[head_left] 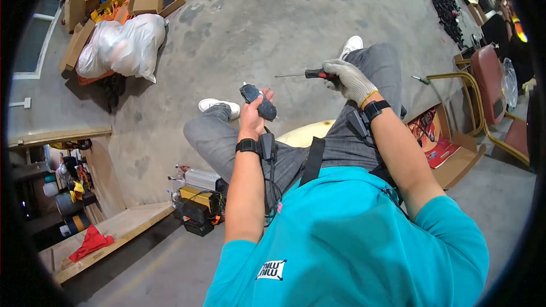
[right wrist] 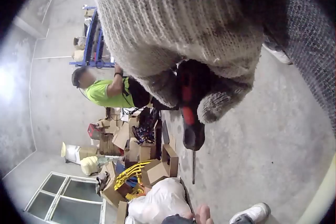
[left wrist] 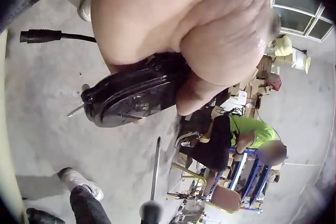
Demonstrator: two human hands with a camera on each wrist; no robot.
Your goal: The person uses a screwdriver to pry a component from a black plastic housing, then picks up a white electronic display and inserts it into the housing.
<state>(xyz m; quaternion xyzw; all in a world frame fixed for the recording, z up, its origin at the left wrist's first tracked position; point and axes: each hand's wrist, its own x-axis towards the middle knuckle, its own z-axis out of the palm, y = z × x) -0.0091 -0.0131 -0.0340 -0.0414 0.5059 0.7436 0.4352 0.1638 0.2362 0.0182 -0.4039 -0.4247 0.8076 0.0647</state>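
My bare left hand point(head_left: 249, 119) grips a black oval plastic device point(head_left: 259, 101) in front of the left knee. In the left wrist view the device point(left wrist: 134, 95) has a ridged, glossy housing, with a thin light rod sticking out at one end. A black cable with a plug point(left wrist: 39, 36) shows beside the hand. My right hand point(head_left: 351, 81), in a knitted glove, holds a screwdriver point(head_left: 316, 74) by its red and black handle. The bare metal shaft point(left wrist: 157, 163) points left, toward the device and apart from it. Its tip shows in the left wrist view.
A white plastic bag point(head_left: 128, 45) and cardboard boxes point(head_left: 145, 0) lie at the far left. On the floor by the left leg sits a gold and silver machine point(head_left: 199, 193). An open carton point(head_left: 455, 165) and a chair point(head_left: 489, 82) stand right. Another person point(left wrist: 254, 132) sits farther off.
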